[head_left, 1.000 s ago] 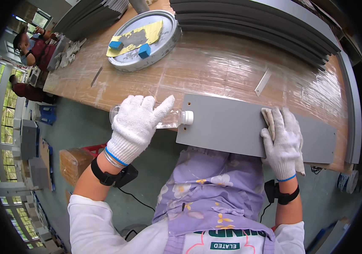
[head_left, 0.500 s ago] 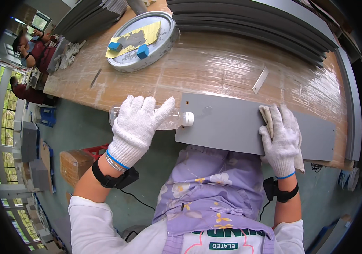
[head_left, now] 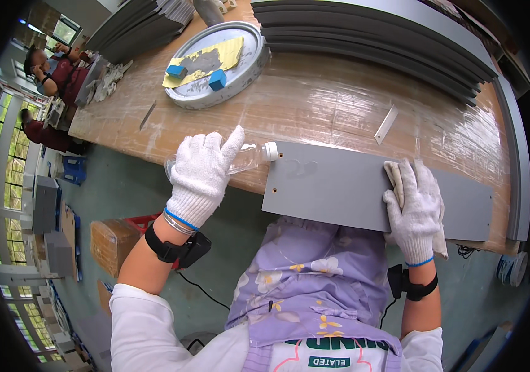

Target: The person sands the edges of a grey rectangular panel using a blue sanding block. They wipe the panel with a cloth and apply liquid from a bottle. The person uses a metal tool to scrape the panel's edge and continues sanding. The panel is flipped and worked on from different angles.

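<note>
My left hand [head_left: 200, 177], in a white knitted glove, is closed round a clear plastic bottle [head_left: 247, 157] lying on its side in the air, its white cap pointing right. The cap is close to the far left corner of a long grey panel [head_left: 333, 189]. A wet patch [head_left: 302, 168] shows on the panel near that end. My gloved right hand [head_left: 415, 204] rests on the panel's right half with a folded beige cloth [head_left: 394, 172] under it, held between palm and surface. Small holes mark the panel's ends.
A round grey-white lid [head_left: 184, 99] holds yellow sandpaper [head_left: 235, 54] and two blue blocks [head_left: 218, 79]. Stacked grey panels [head_left: 370, 43] line the wooden table's far side. A small metal strip [head_left: 386, 125] lies beyond the panel. Two people are far left.
My left hand has drawn the bottle away, so its cap has moved from over the panel's left end to its far left corner. The right hand stays on the cloth. The view has shifted slightly.
</note>
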Demonstrator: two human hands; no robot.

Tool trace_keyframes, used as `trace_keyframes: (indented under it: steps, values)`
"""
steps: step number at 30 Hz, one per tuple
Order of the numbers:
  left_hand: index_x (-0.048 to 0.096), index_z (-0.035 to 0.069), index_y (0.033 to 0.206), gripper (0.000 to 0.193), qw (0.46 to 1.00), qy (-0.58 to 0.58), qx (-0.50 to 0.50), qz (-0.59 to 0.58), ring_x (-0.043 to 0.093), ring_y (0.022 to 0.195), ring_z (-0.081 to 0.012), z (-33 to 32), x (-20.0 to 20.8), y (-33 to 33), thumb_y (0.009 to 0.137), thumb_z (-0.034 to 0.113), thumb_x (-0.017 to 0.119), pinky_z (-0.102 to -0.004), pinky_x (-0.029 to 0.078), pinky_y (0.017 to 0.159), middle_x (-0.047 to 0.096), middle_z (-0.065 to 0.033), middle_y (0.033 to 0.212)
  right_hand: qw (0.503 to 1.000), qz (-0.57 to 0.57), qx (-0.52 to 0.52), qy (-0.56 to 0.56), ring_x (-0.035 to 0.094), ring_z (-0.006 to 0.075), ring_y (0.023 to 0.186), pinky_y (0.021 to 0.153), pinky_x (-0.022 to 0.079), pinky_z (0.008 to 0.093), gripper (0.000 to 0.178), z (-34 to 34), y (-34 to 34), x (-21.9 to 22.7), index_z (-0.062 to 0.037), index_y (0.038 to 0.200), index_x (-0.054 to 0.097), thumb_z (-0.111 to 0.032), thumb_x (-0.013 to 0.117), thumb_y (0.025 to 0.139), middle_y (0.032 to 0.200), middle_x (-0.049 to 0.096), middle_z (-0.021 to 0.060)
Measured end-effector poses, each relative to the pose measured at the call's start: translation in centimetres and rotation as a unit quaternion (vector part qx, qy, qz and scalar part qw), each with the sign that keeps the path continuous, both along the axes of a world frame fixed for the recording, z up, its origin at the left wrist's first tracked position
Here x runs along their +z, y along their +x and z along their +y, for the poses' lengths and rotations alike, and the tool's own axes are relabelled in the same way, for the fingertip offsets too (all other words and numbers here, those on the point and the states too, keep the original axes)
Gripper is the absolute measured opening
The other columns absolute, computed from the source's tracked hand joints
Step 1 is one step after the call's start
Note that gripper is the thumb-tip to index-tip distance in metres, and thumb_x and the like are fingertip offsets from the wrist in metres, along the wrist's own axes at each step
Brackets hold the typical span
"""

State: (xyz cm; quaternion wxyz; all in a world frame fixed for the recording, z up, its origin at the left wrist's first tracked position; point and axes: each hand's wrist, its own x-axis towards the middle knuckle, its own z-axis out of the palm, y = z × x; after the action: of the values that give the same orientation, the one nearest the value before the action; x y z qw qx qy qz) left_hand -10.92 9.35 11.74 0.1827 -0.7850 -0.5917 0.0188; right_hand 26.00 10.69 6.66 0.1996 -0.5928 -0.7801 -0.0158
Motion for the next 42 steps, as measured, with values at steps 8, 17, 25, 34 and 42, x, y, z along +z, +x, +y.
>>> trace_keyframes:
  steps: [8, 17, 25, 34, 42]
  values:
    - [0.053, 0.01, 0.133, 0.071, 0.999, -0.012, 0.017, -0.04, 0.061, 0.091, -0.0308, 0.7, -0.7, 0.1, 0.066, 0.006, 0.077, -0.0433, 0.049, 0.081, 0.06, -0.0105, 0.095, 1.0, 0.004, 0.001, 0.001, 0.046, 0.0379, 0.13, 0.112, 0.035, 0.0489, 0.064, 0.0, 0.0, 0.1, -0.0082, 0.137, 0.055, -0.023, 0.076, 0.079, 0.14, 0.05, 0.0181]
    - [0.056, 0.01, 0.129, 0.07, 0.996, -0.041, -0.01, -0.073, 0.06, 0.086, -0.0297, -5.4, 0.2, 0.8, 0.062, 0.008, 0.08, -0.0428, 0.048, 0.077, 0.058, -0.0085, 0.092, 1.0, 0.001, 0.006, 0.011, 0.046, 0.0383, 0.13, 0.112, 0.034, 0.0494, 0.063, -0.2, 0.1, -0.1, -0.0083, 0.138, 0.054, -0.023, 0.074, 0.081, 0.14, 0.05, 0.0192]
    - [0.057, 0.012, 0.128, 0.069, 0.996, -0.043, 0.003, -0.08, 0.059, 0.081, -0.0275, -9.0, 0.1, 0.8, 0.063, 0.009, 0.081, -0.042, 0.047, 0.074, 0.057, -0.0071, 0.089, 1.0, 0.004, 0.01, 0.016, 0.047, 0.0384, 0.129, 0.112, 0.035, 0.049, 0.063, -0.2, 0.2, 0.0, -0.0085, 0.139, 0.054, -0.024, 0.074, 0.081, 0.14, 0.05, 0.0201]
    - [0.053, 0.01, 0.132, 0.073, 0.996, -0.04, 0.015, -0.084, 0.061, 0.088, -0.0316, -6.5, 0.1, 1.3, 0.065, 0.008, 0.08, -0.0437, 0.049, 0.08, 0.06, -0.011, 0.096, 1.0, 0.01, 0.008, 0.013, 0.048, 0.0392, 0.129, 0.111, 0.036, 0.0492, 0.062, -0.3, 0.2, 0.1, -0.0089, 0.138, 0.055, -0.025, 0.074, 0.082, 0.139, 0.051, 0.0202]
    - [0.048, 0.011, 0.138, 0.079, 0.997, -0.026, 0.058, -0.051, 0.06, 0.093, -0.0333, -1.3, -0.7, 0.8, 0.066, 0.012, 0.082, -0.0448, 0.051, 0.081, 0.059, -0.0116, 0.102, 0.999, 0.034, 0.006, 0.022, 0.047, 0.0392, 0.129, 0.111, 0.035, 0.0518, 0.067, -0.2, 0.6, -0.3, -0.0095, 0.139, 0.053, -0.025, 0.077, 0.079, 0.141, 0.049, 0.0204]
